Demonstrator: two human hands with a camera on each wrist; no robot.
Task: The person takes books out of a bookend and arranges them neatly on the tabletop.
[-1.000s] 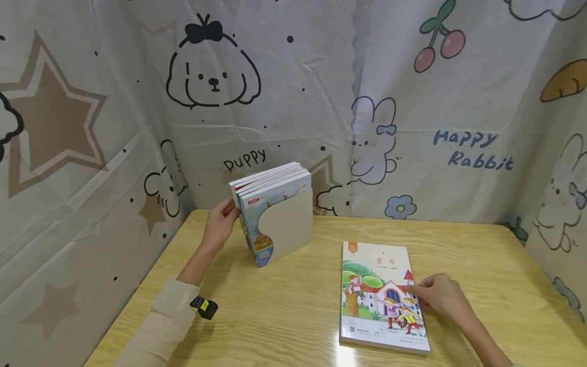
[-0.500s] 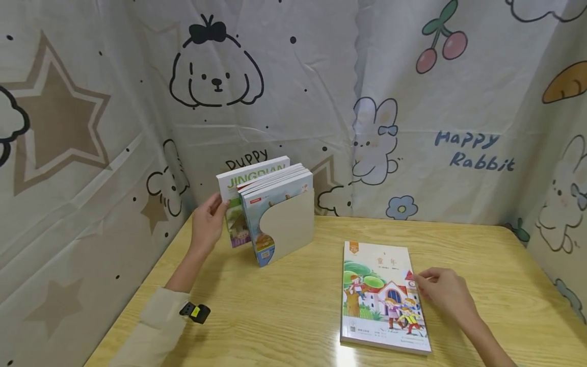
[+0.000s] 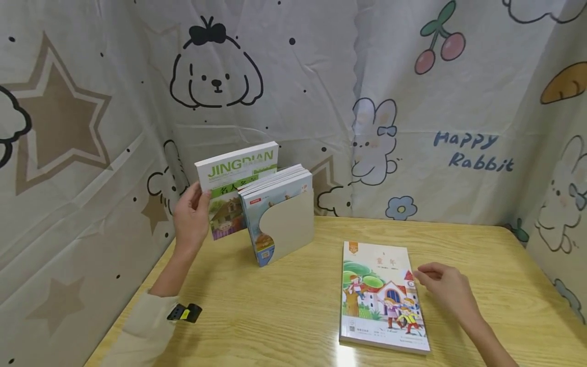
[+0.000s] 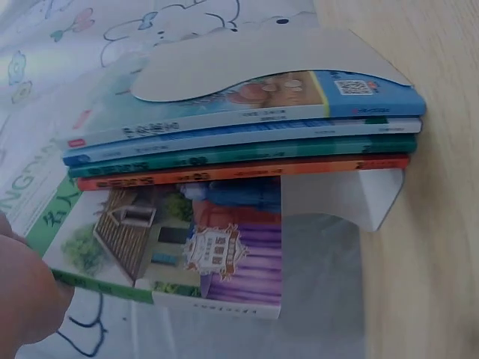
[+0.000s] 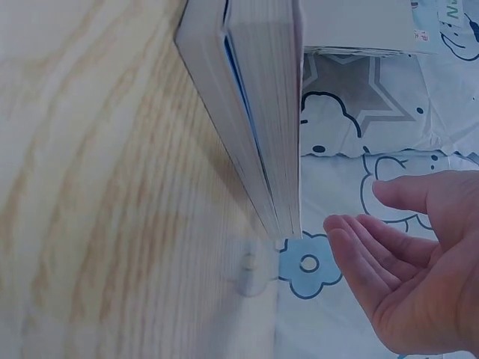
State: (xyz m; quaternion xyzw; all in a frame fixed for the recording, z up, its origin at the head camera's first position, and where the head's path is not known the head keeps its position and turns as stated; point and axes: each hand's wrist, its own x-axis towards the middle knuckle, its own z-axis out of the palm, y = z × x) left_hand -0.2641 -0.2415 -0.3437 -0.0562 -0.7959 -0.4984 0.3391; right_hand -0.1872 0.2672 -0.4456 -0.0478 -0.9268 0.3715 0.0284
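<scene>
My left hand (image 3: pixel 191 216) pinches the left edge of a white and green paperback book (image 3: pixel 238 163) marked JINGDIAN. The book is raised behind and left of a cream file holder (image 3: pixel 291 219), its right part hidden by the books there. Several upright books (image 4: pixel 247 149) fill the holder, their spines blue, green and orange. To the right, a book with a cartoon house cover (image 3: pixel 380 295) lies flat. From the right wrist view, it rests on another thick book (image 5: pixel 209 45). My right hand (image 3: pixel 447 290) hovers beside its right edge, fingers loosely bent and holding nothing.
The wooden table (image 3: pixel 266 316) ends at a cartoon-printed curtain (image 3: pixel 298 117) along the back and both sides. A black strap device (image 3: pixel 185 312) sits on the left wrist.
My left hand has drawn the green and white book up and leftward out of the file holder, uncovering its cover. My right hand has moved slightly off the flat book's edge.
</scene>
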